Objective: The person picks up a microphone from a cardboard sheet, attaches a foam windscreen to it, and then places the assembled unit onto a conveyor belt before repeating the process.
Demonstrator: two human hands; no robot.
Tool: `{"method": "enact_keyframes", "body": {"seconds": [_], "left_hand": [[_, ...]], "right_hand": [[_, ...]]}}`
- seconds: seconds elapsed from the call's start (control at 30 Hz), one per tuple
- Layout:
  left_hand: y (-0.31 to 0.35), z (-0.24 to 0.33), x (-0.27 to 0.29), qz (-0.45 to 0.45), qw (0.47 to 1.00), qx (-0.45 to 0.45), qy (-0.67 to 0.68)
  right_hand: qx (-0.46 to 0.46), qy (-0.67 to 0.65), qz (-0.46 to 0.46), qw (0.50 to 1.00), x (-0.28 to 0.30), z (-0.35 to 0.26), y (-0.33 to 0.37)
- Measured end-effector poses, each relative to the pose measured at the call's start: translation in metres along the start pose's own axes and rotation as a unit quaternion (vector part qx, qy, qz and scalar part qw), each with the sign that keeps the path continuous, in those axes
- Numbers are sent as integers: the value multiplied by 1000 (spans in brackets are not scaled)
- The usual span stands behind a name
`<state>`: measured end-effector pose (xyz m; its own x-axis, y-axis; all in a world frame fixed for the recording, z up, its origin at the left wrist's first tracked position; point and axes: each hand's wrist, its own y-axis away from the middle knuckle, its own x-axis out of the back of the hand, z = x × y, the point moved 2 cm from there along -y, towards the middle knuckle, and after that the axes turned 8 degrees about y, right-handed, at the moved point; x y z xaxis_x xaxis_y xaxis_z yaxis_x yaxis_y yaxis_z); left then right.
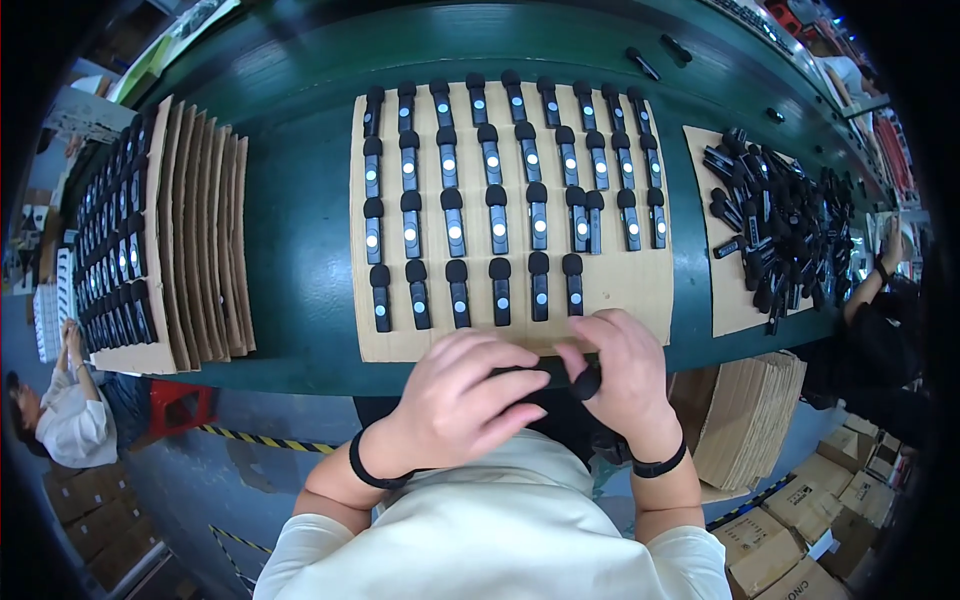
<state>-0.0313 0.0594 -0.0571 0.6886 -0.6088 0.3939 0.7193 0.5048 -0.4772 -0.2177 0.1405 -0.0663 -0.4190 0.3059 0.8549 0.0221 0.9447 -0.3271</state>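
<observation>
Before me on the table lies a cardboard sheet (630, 290) with rows of small black microphones (498, 228), each with a foam cap at its far end and most with a pale round dot. The nearest row stops short of the sheet's right side. My right hand (625, 370) is closed on a small black microphone (586, 383); its rounded foam end shows beside the thumb, and the rest is hidden by the hand. My left hand (465, 395) is just to the left, its fingers apart and pointing toward that microphone, with nothing visible in them. Both hands are over the sheet's near edge.
At left, cardboard sheets (205, 240) stand packed together beside more microphones (115, 240). A loose heap of microphones (780, 220) covers another cardboard at right. Stacked cardboard (750, 420) stands below the green table (300, 200). Other people (75, 420) are at both sides.
</observation>
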Motion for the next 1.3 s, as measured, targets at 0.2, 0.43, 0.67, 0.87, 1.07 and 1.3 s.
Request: {"method": "enact_keyframes", "body": {"seconds": [0.2,0.43,0.67,0.87,1.07,1.3], "left_hand": [[-5,4,0,-15,998,-55,-35],[14,-4,17,58,992,35,104],[17,-2,17,64,984,79,146],[14,-3,14,55,989,51,128],[10,-1,16,53,992,20,108],[10,0,16,49,995,12,85]], "right_hand": [[20,-66,-11,998,4,-26,-18],[-8,-248,-24,968,11,-24,-10],[43,-246,50,967,8,-28,-9],[58,-234,42,969,7,-32,-8],[43,-259,38,964,7,-32,-9],[59,-245,59,966,6,-32,-11]]}}
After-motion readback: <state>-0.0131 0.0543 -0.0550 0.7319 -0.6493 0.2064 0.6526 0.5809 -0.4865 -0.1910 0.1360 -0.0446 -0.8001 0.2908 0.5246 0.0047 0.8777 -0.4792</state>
